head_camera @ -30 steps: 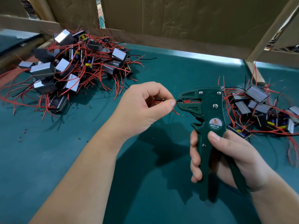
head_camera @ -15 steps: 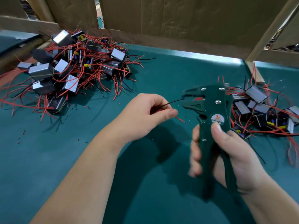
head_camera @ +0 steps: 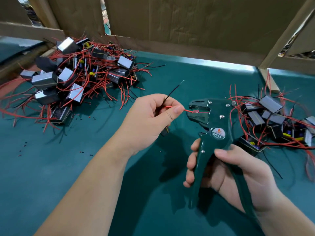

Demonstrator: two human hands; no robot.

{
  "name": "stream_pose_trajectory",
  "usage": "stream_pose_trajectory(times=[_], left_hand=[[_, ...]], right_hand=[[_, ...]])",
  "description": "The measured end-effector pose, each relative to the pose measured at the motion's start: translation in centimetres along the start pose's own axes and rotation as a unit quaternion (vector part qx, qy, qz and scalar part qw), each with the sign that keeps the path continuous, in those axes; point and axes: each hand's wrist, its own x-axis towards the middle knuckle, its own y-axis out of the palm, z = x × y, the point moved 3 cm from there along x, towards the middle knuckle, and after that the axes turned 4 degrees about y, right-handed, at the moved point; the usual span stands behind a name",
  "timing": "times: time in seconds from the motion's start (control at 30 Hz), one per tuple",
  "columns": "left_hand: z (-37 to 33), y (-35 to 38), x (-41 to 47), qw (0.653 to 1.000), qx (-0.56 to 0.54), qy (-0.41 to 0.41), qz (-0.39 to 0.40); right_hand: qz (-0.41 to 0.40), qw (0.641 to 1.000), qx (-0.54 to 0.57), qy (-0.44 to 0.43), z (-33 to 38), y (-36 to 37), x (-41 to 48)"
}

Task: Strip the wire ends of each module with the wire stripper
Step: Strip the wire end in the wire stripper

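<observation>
Left hand (head_camera: 150, 120): centre of frame, fingers curled; thumb and forefinger pinch the red wire (head_camera: 186, 110).
Held module (head_camera: 165, 133): tucked under the left palm, only a dark corner showing below it.
Red wire, run: leads right from the pinch, its end lying between the stripper's parted jaws.
Black wire (head_camera: 172, 92): rises from the fist toward the upper right, tip bare.
Wire stripper (head_camera: 214, 123): dark green, right of centre, head pointing left.
Right hand (head_camera: 226, 169): lower right, fingers and thumb wrapped round the stripper's handles, which stand apart.
Left heap (head_camera: 75, 79): upper left, modules tangled in red and black leads.
Right heap (head_camera: 272, 120): right edge, just behind the stripper.
Mat (head_camera: 68, 167): teal, flecked with small dark and red scraps (head_camera: 81, 118).
Cardboard wall (head_camera: 187, 23): across the top.
</observation>
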Motion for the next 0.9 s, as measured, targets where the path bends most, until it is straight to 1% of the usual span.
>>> stream_pose_trajectory(times=[0.07,0.1,0.2,0.27,0.4,0.57,0.77,0.9], left_hand=[[0.0,0.1,0.0,1.000,-0.005,0.006,-0.011],[0.0,0.1,-0.1,1.000,-0.011,0.010,-0.015],[-0.2,0.3,-0.1,0.999,-0.026,0.021,-0.027],[-0.3,0.3,-0.2,0.999,-0.035,0.032,-0.020],[-0.5,0.3,-0.2,0.998,-0.046,0.039,-0.009],[-0.5,0.2,-0.3,0.998,-0.047,0.039,-0.013],[-0.7,0.2,-0.3,0.999,-0.035,0.037,-0.003],[-0.8,0.1,-0.4,0.999,-0.024,0.040,0.001]], right_hand=[[0.038,0.999,0.009,0.003,0.2,0.2,0.0],[0.040,0.999,0.011,0.004,0.2,0.2,-0.1],[0.030,0.999,-0.019,-0.019,0.0,0.3,-0.7],[0.030,0.998,-0.033,-0.033,-0.1,0.2,-0.9],[0.018,0.998,-0.048,-0.031,-0.1,0.1,-0.9],[0.017,0.997,-0.067,-0.037,-0.1,0.1,-1.0],[0.000,0.995,-0.092,-0.030,0.0,-0.1,-1.0],[0.002,0.996,-0.086,-0.021,0.1,-0.1,-1.1]])
